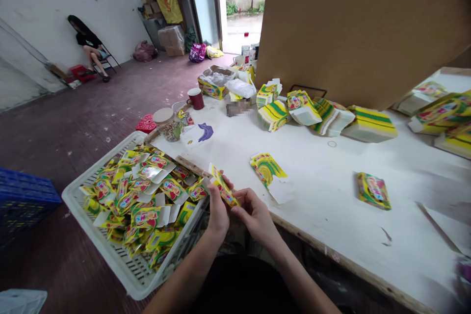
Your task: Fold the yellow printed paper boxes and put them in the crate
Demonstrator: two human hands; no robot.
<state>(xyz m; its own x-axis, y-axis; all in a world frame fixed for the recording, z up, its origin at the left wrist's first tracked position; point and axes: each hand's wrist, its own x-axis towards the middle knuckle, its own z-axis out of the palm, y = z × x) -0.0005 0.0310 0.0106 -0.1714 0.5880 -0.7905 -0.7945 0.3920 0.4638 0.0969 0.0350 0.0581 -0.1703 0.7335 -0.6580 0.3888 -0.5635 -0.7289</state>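
Just over the near edge of the white table [312,181], both my hands hold a small yellow-green carton [223,190] with a white flap standing up at its far end. My left hand [218,213] grips its left side, and the fingers of my right hand [253,213] pinch its near right end. On the left, a white plastic basket [136,287] is heaped with similar cartons [145,216], several with flaps open. Some flat cartons [267,171] lie on the table beyond my right hand. Farther right rests another carton [373,190].
Stacks of flat cartons [370,123] line the back of the table before a large brown cardboard panel [353,29]. A maroon mug [196,99], a lidded jar [169,127] and an open box [213,89] stand at the far left. A person [88,41] sits by the wall.
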